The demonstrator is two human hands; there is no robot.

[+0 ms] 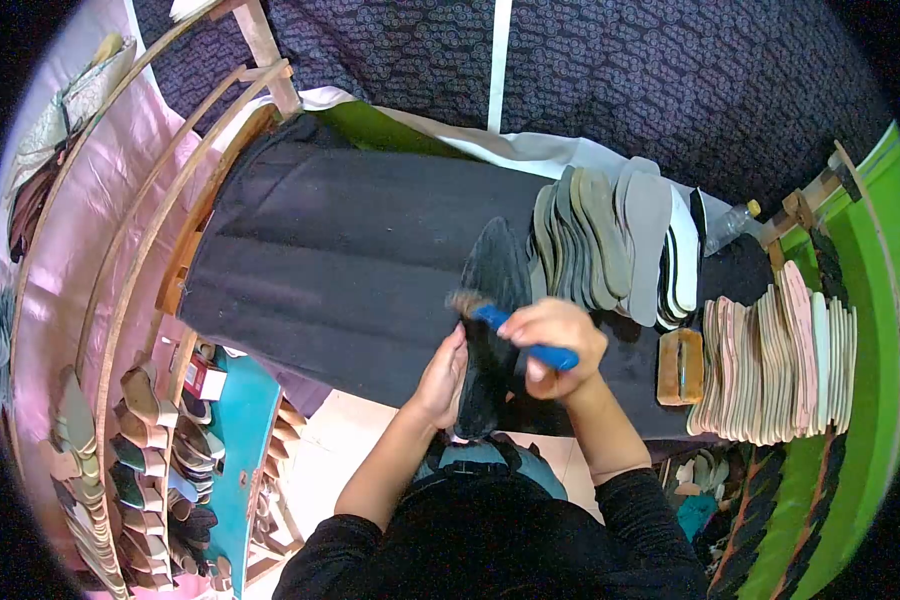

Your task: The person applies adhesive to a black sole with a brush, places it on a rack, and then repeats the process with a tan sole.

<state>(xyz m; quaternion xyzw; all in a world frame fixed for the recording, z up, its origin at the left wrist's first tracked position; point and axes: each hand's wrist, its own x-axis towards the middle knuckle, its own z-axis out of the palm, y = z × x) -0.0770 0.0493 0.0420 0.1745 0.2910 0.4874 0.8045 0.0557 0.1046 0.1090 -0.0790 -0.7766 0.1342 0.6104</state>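
A long black sole-shaped piece (496,258) lies near the front edge of the dark-covered table, its narrow end pointing away from me. My left hand (440,385) grips its left side, with part of the fingers hidden. Over the piece, my right hand (560,345) is closed around the blue handle of a brush (492,316). The bristles overlap the left edge of the piece in this view and look slightly blurred. Just right of it stands a row of grey and olive insoles (592,235).
An open tan box (680,368) sits at the right beside a stack of pale insoles (773,355). A clear bottle (732,226) lies behind them. Left of the table, wooden racks (130,250) hold shoe parts, with a teal board (242,440) below.
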